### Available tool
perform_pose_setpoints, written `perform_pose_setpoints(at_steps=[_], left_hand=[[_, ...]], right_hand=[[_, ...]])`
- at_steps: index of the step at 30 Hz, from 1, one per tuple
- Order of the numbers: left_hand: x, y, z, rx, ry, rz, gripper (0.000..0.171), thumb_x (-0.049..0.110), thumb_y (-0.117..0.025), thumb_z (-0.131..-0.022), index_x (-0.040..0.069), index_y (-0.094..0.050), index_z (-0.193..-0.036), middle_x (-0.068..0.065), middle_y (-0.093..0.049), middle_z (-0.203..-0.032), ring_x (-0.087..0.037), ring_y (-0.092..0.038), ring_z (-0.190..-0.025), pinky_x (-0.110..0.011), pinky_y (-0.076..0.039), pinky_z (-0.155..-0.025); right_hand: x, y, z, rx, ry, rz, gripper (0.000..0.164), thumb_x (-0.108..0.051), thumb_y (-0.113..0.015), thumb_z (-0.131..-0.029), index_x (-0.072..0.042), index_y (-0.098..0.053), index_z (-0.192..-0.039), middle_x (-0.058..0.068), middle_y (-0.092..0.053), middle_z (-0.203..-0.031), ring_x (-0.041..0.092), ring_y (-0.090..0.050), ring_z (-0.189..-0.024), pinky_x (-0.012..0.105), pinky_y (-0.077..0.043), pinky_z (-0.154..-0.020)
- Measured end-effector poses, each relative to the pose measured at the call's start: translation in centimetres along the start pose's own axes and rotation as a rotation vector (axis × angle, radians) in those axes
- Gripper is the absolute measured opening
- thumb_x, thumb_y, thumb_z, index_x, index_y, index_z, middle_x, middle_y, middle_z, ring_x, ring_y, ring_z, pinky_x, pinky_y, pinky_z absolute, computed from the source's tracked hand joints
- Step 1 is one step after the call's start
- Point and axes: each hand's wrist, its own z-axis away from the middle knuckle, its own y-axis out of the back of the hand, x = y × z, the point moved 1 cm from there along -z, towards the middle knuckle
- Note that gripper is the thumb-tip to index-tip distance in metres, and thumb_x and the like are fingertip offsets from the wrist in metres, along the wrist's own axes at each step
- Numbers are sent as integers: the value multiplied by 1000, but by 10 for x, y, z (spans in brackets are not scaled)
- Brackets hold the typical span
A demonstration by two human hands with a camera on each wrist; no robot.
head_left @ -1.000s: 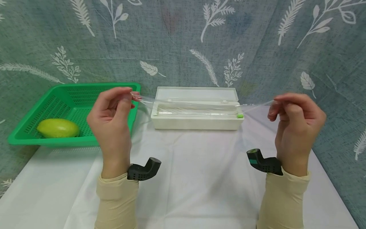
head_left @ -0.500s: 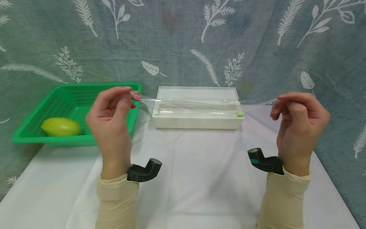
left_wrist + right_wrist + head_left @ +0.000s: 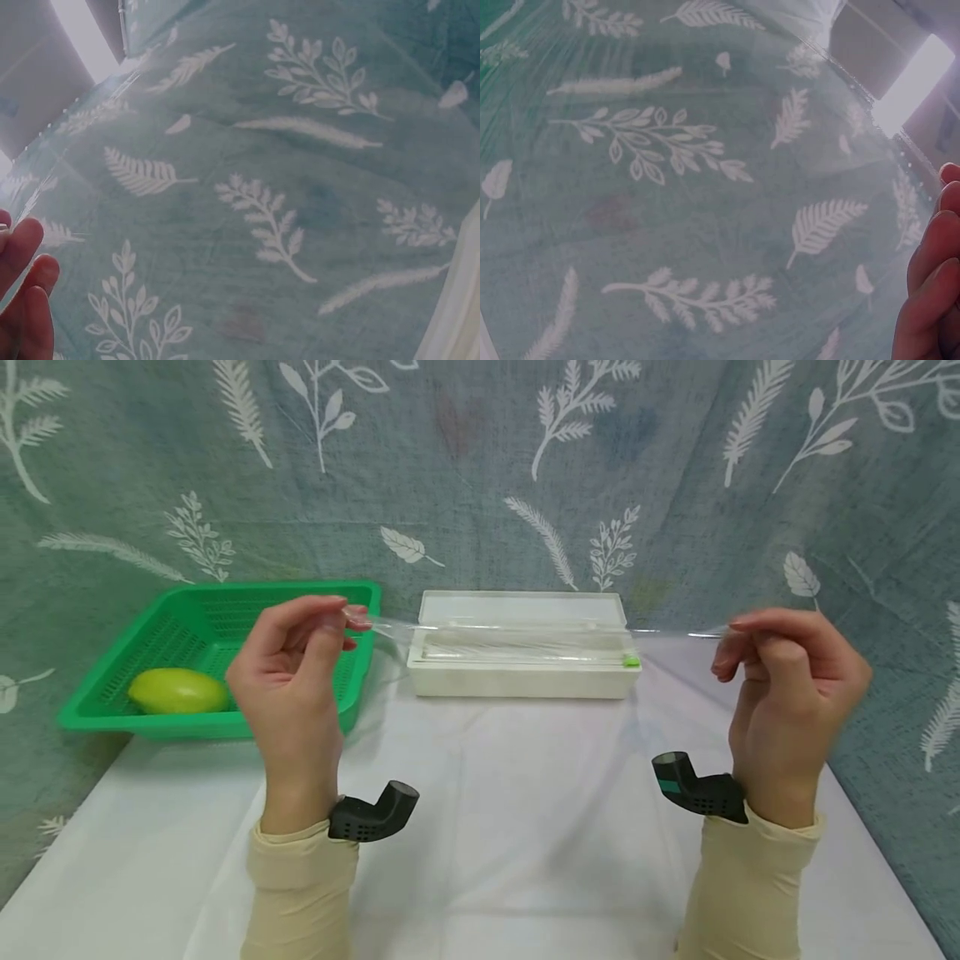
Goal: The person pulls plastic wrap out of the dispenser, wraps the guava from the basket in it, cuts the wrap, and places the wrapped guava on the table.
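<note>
A clear sheet of cling film (image 3: 480,628) is stretched between my two hands in the head view. My left hand (image 3: 288,681) pinches its left corner between thumb and fingers. At the other end, my right hand (image 3: 791,693) pinches the right corner. The sheet's upper edge runs nearly straight across. Below and behind it stands a white cling film dispenser box (image 3: 525,683), its lid tilted back and a green slider (image 3: 632,660) at its right end. Through the see-through film, the left wrist view shows left fingertips (image 3: 26,289) and the right wrist view shows right fingers (image 3: 934,262).
A green plastic basket (image 3: 157,723) stands at the left with an oval yellow-green fruit (image 3: 177,691) in it. White cloth (image 3: 517,827) covers the table. A leaf-patterned curtain (image 3: 465,468) hangs behind.
My right hand has moved slightly to the right, and the film's edge beside it has become straighter and tauter. Both hands keep their pinch. The head view has shifted a little left.
</note>
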Motion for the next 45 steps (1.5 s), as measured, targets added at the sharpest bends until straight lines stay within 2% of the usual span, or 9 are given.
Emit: perform_pose_setpoints(at_steps=[4, 9, 15, 21, 24, 28, 34, 38, 45], left_hand=[[-1, 2, 5, -19, 25, 4, 15, -3, -61, -81, -14, -60, -91, -23, -62, -81, -31, -60, -77, -33, -45, -67], [5, 3, 11, -72, 24, -49, 14, -4, -59, -82, -14, -60, -92, -23, -62, -87, -28, -60, -77, -33, -46, -73], [16, 12, 17, -99, -31, -205, 11, -8, -56, -81, -14, -61, -89, -17, -62, -80, -20, -61, -72, -24, -44, -70], [20, 31, 27, -139, -11, -218, 11, -11, -55, -80, -15, -61, -89, -14, -60, -76, -19, -60, -70, -21, -42, -61], [19, 38, 33, -184, -13, -242, 11, -12, -56, -80, -14, -61, -89, -15, -60, -77, -19, -59, -70, -21, -43, -64], [21, 45, 41, -251, -36, -348, 12, -13, -55, -79, -11, -63, -88, -13, -59, -76, -17, -59, -70, -21, -42, -64], [29, 57, 55, -344, -83, -572, 18, -12, -56, -77, -1, -67, -87, -4, -62, -71, -10, -53, -70, -19, -34, -58], [36, 59, 68, -407, -98, -587, 24, -14, -56, -74, 3, -68, -85, -1, -61, -71, -7, -48, -67, -19, -34, -59], [44, 61, 91, -500, -69, -566, 34, -17, -54, -69, 10, -67, -86, 3, -59, -71, -4, -44, -68, -17, -34, -59]], right_hand=[[-2, 1, 1, -5, 7, 12, 21, 12, -35, -73, 29, -46, -71, 27, -51, -62, 27, -42, -44, 31, -40, -45], [-3, 3, 1, -49, -2, 58, 21, 13, -35, -74, 29, -48, -71, 25, -51, -60, 26, -43, -45, 31, -41, -46], [-7, 3, 8, -221, -49, 142, 22, 15, -34, -76, 26, -53, -73, 21, -54, -61, 23, -46, -49, 28, -41, -48], [-17, 2, 20, -437, -57, 273, 22, 15, -37, -79, 19, -59, -75, 14, -57, -64, 17, -49, -55, 24, -41, -52], [-22, 5, 24, -495, -49, 330, 25, 16, -35, -78, 16, -60, -75, 12, -57, -63, 15, -49, -56, 22, -40, -53], [-30, 12, 30, -521, -68, 324, 29, 19, -32, -76, 15, -61, -75, 11, -57, -63, 15, -48, -56, 22, -39, -52], [-41, 25, 44, -603, -96, 312, 33, 22, -32, -77, 12, -62, -79, 10, -56, -65, 14, -48, -59, 22, -37, -52], [-49, 36, 59, -618, -140, 335, 35, 24, -31, -77, 10, -62, -82, 10, -55, -67, 13, -47, -61, 22, -36, -52], [-51, 61, 86, -613, -244, 286, 36, 27, -28, -78, 12, -59, -87, 11, -54, -69, 15, -46, -62, 25, -36, -51]])
